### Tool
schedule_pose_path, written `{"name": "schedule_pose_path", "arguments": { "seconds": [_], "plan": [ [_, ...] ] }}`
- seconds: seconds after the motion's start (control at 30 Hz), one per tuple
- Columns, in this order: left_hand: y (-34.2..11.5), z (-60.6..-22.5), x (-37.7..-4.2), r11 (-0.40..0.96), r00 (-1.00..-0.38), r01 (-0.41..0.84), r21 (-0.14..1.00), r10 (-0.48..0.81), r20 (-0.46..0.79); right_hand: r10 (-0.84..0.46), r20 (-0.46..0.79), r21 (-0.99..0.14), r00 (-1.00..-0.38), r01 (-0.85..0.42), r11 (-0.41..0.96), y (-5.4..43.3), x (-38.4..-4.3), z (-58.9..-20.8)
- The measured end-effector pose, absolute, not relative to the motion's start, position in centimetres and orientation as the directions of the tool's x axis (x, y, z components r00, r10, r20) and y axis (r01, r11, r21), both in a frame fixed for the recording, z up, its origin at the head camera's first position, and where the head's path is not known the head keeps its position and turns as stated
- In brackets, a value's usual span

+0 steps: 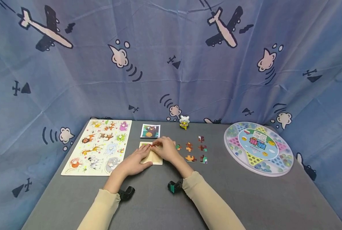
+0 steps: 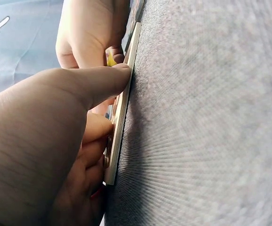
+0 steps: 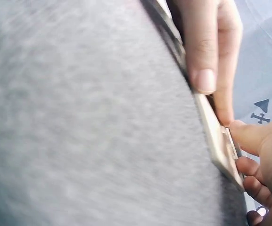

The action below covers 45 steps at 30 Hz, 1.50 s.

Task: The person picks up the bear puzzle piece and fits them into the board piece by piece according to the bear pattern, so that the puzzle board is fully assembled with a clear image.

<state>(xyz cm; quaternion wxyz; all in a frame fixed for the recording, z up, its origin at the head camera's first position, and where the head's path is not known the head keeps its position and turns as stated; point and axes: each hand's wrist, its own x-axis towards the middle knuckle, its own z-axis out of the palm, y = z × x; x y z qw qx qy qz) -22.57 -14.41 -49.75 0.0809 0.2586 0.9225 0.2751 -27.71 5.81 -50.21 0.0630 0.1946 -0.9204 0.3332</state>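
Note:
A small square wooden puzzle tray lies on the table between the hands, its near part bare wood. My left hand holds its left side, thumb along the near edge and fingers over the top. My right hand pinches a reddish-brown jigsaw piece at the tray's upper part; the fingers hide much of it. From the left wrist, the tray's edge shows under the thumb. Several loose jigsaw pieces lie right of the tray. Behind it is a bear picture card.
At left lies a large animal puzzle board. A round game board lies at right. One small white-and-yellow figurine stands at the table's back edge, before a blue patterned curtain.

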Motion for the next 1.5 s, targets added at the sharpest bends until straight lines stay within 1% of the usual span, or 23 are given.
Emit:
{"name": "schedule_pose_path", "arguments": {
  "seconds": [0.27,0.5,0.73,0.9,1.2,1.33,1.5],
  "plan": [
    [-14.5,-49.8,-22.7,0.723,-0.854,0.437,0.535,0.521,-0.006,-0.321,0.246,-0.691,-0.915,-0.398,0.604,7.2,-28.0,-49.3],
    [-14.3,-49.7,-22.5,0.737,-0.864,0.407,0.539,0.503,-0.037,-0.313,0.274,-0.688,-0.909,-0.412,0.597,9.7,-28.0,-48.4],
    [-14.3,-49.7,-22.5,0.727,-0.861,0.423,0.541,0.509,-0.011,-0.246,0.302,-0.683,-0.921,-0.389,0.618,13.8,-27.9,-47.7],
    [-14.3,-50.0,-22.6,0.716,-0.854,0.44,0.543,0.52,0.007,-0.163,0.323,-0.682,-0.932,-0.349,0.643,17.5,-28.0,-47.6],
    [-14.4,-50.1,-22.5,0.709,-0.858,0.436,0.554,0.513,0.02,-0.063,0.373,-0.682,-0.926,-0.32,0.658,24.0,-28.6,-47.8],
    [-14.4,-50.1,-22.5,0.71,-0.861,0.43,0.558,0.509,0.015,-0.02,0.354,-0.699,-0.935,-0.279,0.658,26.0,-28.5,-48.1],
    [-14.5,-50.2,-22.5,0.713,-0.861,0.43,0.554,0.508,0.015,0.013,0.298,-0.748,-0.955,-0.224,0.625,27.3,-28.3,-48.7]
  ]
}}
